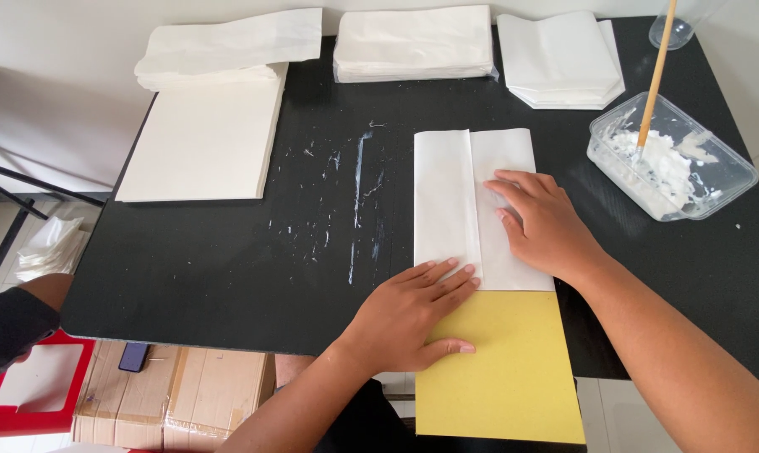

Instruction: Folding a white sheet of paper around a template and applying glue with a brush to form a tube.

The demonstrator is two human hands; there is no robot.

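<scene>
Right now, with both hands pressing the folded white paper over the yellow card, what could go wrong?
The left hand holds only the near edge of the folded white paper sheet, so the overlapping flap may shift off line as the right hand presses. The yellow card template overhangs the black table and could tip or slide. Dried white smears beside the sheet might mark it, and the clear plastic paste tub with its wooden stick sits near the right forearm.

The folded sheet [472,205] at centre is matt white paper; the yellow card [505,377] at 6 o'clock looks smooth. The table [228,268] is matt black, glue-streaked. The tub [715,168] at 2 o'clock seems glossy clear plastic.
</scene>
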